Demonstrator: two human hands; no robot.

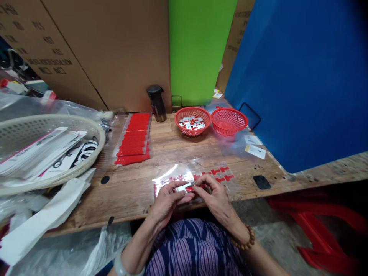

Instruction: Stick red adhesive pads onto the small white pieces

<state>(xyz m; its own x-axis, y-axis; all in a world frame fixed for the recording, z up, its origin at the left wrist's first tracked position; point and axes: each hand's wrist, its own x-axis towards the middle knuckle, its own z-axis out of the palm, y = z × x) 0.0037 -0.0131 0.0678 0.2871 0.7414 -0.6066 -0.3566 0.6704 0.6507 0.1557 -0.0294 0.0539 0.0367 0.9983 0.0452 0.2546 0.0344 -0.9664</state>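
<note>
Near the front edge of the table, my left hand pinches a small white card with a red part at its right end. My right hand has thumb and fingers closed at that red end; what exactly lies between its fingertips is partly hidden. Beneath and behind both hands lies a clear plastic sheet that reflects the light. Red T-shaped pieces lie in rows on its right part, beyond my right hand.
Two red baskets stand farther back, the left basket holding white-and-red pieces. Stacked sheets of red pieces, a dark flask and a large cream basket with printed cards are leftward. A blue panel bounds the right.
</note>
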